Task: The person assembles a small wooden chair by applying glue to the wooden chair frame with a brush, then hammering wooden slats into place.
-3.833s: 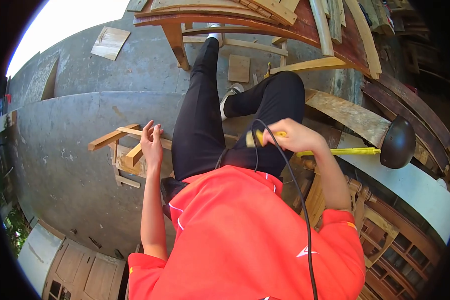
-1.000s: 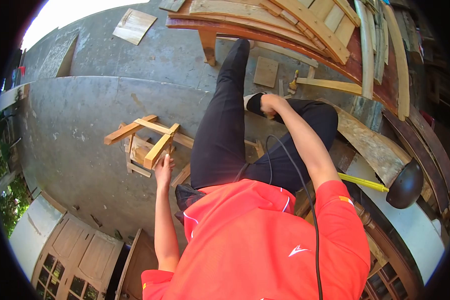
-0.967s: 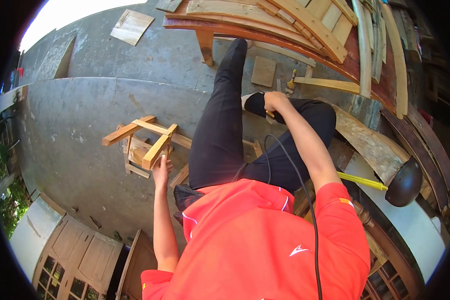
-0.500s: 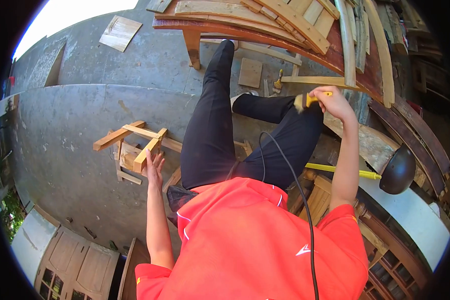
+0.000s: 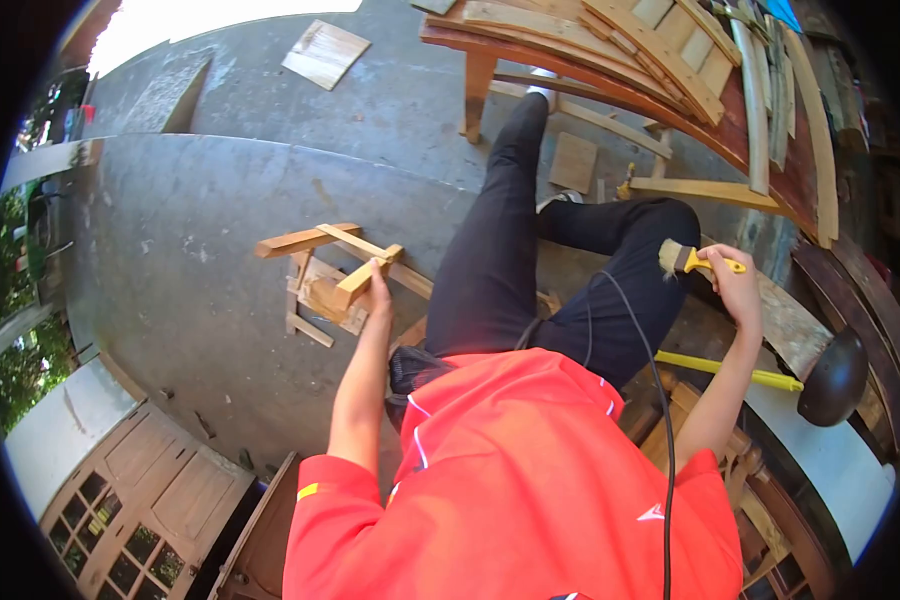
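Brush [image 5: 688,259] pinched in the right grip [image 5: 736,285] should clear the knee [image 5: 673,220] beside it, left grip [image 5: 379,292] holding the frame [image 5: 360,280].

Yellow-handled brush [image 5: 692,258] is sideways, scruffy pale bristles pointing left. Bare wooden frame [image 5: 356,243] sits off to its left, bars joined at angles.

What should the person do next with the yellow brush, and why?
Probably move the right hand, which holds the brush, toward the wooden frame: the bristles are well apart from it, and the left hand is at the frame, perhaps ready to steady it.
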A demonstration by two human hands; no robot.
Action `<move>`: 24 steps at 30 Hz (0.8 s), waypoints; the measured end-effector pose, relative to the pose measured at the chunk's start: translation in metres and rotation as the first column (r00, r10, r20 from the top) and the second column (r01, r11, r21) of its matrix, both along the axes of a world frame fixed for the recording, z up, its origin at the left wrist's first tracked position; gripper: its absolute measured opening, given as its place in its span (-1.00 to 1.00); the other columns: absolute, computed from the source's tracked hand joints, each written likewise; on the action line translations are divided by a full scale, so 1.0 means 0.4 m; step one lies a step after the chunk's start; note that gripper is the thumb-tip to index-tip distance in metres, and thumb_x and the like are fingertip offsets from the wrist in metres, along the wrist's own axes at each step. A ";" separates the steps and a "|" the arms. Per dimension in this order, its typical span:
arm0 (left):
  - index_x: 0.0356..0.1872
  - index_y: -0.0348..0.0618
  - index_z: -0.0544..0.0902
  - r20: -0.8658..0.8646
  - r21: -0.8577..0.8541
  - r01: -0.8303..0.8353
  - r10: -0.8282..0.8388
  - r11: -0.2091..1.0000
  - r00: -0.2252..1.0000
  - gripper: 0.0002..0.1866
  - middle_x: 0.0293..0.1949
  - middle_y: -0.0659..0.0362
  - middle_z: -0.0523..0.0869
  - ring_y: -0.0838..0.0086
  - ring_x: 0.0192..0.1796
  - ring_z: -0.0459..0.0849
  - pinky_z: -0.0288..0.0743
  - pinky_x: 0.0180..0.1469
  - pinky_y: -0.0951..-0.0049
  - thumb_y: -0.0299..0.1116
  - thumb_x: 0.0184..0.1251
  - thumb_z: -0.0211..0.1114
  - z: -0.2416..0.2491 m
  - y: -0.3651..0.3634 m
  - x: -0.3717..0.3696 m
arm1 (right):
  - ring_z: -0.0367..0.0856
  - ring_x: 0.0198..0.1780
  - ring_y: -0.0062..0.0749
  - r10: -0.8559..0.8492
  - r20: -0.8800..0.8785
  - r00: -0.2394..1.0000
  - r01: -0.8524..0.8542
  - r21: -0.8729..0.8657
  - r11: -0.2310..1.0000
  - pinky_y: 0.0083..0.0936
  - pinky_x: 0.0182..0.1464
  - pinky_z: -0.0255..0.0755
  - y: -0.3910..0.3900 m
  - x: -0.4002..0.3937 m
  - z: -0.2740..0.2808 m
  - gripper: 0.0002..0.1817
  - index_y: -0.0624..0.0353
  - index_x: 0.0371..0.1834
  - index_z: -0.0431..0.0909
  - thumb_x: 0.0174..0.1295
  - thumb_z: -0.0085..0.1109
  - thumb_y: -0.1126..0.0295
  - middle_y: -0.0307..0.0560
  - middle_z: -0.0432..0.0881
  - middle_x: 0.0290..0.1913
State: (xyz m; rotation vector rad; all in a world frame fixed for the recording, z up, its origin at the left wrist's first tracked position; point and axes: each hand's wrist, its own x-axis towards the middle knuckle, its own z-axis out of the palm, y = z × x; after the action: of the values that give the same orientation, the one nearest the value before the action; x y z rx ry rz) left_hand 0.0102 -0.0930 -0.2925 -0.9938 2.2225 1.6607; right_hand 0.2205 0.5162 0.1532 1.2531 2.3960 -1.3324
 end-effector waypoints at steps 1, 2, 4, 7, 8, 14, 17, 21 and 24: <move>0.27 -0.37 0.60 0.086 -0.114 0.011 -0.001 0.993 0.996 -0.24 0.31 -0.13 0.64 0.14 0.34 0.62 0.39 0.43 0.20 0.11 0.30 0.49 0.090 0.056 -0.002 | 0.43 -0.42 -0.74 0.016 -0.006 1.000 -0.016 0.090 0.996 -0.65 -0.37 0.29 -0.020 0.000 -0.034 -0.73 0.27 -0.15 0.76 0.50 0.14 0.31 -0.37 0.58 -0.46; 0.26 -0.36 0.61 0.124 -0.092 -0.003 0.014 0.996 0.992 -0.23 0.31 -0.12 0.65 0.13 0.34 0.61 0.39 0.43 0.20 0.15 0.29 0.48 0.069 0.058 -0.004 | 0.37 -0.45 -0.77 -0.047 -0.113 0.992 0.052 0.045 0.998 -0.69 -0.41 0.22 -0.044 0.007 -0.069 -0.75 0.22 -0.10 0.76 0.51 0.15 0.30 -0.39 0.50 -0.50; 0.23 -0.32 0.66 0.175 -0.126 -0.042 0.064 0.991 0.982 -0.22 0.27 -0.09 0.68 0.15 0.33 0.62 0.41 0.41 0.22 0.21 0.26 0.47 0.076 0.079 -0.009 | 0.36 -0.45 -0.79 -0.132 -0.137 0.982 0.114 -0.131 0.985 -0.73 -0.41 0.21 -0.101 0.009 -0.105 -0.75 0.20 -0.05 0.76 0.54 0.13 0.29 -0.41 0.46 -0.49; 0.47 -0.21 0.42 0.437 0.018 -0.053 0.039 0.998 0.899 -0.01 0.41 -0.15 0.50 0.08 0.41 0.54 0.46 0.36 0.07 0.39 0.24 0.36 0.198 0.146 -0.024 | 0.41 -0.40 -0.74 -0.095 -0.301 0.949 0.111 0.036 0.993 -0.69 -0.32 0.31 -0.177 0.016 -0.169 -0.76 0.25 -0.04 0.75 0.53 0.14 0.34 -0.35 0.61 -0.37; 0.54 -0.14 0.31 0.474 0.066 -0.074 0.034 0.995 0.880 0.05 0.47 -0.18 0.41 0.04 0.44 0.50 0.46 0.35 -0.02 0.44 0.24 0.32 0.172 0.141 -0.029 | 0.41 -0.39 -0.73 -0.115 -0.354 0.928 0.149 0.070 0.986 -0.68 -0.31 0.32 -0.197 0.013 -0.180 -0.77 0.26 -0.05 0.75 0.52 0.15 0.35 -0.33 0.65 -0.33; 0.65 -0.03 0.10 0.643 0.071 -0.086 0.021 0.994 0.765 0.26 0.57 -0.22 0.25 -0.16 0.50 0.37 0.39 0.38 -0.17 0.62 0.09 0.27 0.161 0.145 -0.042 | 0.68 -0.25 -0.50 -0.064 -0.463 0.884 0.214 0.280 0.936 -0.55 -0.12 0.51 -0.248 -0.034 -0.213 -0.80 0.32 -0.10 0.73 0.48 0.15 0.43 -0.12 0.79 -0.20; 0.66 -0.03 0.09 0.655 -0.007 0.000 0.005 1.000 0.756 0.28 0.59 -0.18 0.21 -0.17 0.52 0.32 0.35 0.40 -0.18 0.62 0.06 0.29 0.123 0.138 -0.045 | 0.78 -0.11 -0.33 -0.013 -0.445 0.895 0.180 0.335 0.925 -0.46 0.00 0.57 -0.249 -0.048 -0.204 -0.80 0.33 -0.11 0.72 0.47 0.13 0.45 -0.01 0.81 -0.16; 0.64 0.01 0.17 0.595 0.071 -0.271 0.177 0.960 0.784 0.19 0.60 -0.06 0.24 -0.02 0.54 0.30 0.29 0.44 -0.19 0.49 0.09 0.38 0.068 0.182 -0.062 | 0.79 -0.09 -0.30 -0.028 -0.411 0.911 0.202 0.385 0.901 -0.45 0.02 0.58 -0.242 -0.041 -0.201 -0.80 0.34 -0.11 0.72 0.47 0.13 0.46 0.01 0.81 -0.16; 0.62 0.14 0.23 0.435 0.013 -0.740 0.663 0.672 0.610 0.03 0.59 0.08 0.31 0.07 0.59 0.26 0.21 0.47 -0.29 0.26 0.17 0.46 -0.100 0.164 -0.079 | 0.79 -0.08 -0.31 -0.088 -0.396 0.914 0.247 0.372 0.895 -0.44 0.03 0.58 -0.230 -0.020 -0.211 -0.79 0.36 -0.10 0.72 0.48 0.12 0.46 0.02 0.82 -0.14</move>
State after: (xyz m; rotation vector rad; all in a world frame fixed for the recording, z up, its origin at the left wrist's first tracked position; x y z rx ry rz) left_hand -0.0213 -0.0275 -0.3324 -2.1265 1.4135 1.6542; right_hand 0.2125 0.4244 0.0689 1.4513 3.0255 -1.2320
